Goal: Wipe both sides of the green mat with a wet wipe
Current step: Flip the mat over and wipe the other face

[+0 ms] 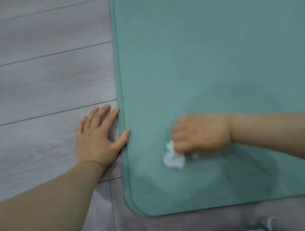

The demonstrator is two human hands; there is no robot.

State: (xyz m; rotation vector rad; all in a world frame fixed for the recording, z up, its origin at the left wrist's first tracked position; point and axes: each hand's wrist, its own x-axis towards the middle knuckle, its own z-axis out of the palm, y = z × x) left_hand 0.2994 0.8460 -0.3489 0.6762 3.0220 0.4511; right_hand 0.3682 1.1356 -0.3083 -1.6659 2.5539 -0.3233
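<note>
Green mat lies flat on the grey floor, long axis running away from the person. Left hand, fingers straight, braces the mat's left edge. Right hand, fingers curled, grips the wet wipe near the mat's near-left corner; unwiped surface extends ahead.

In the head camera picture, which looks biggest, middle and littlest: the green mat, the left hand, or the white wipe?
1. green mat, by far the biggest.
2. left hand, flat on the floor at the mat's edge.
3. wet wipe, a small crumpled wad held by the right hand.
</note>
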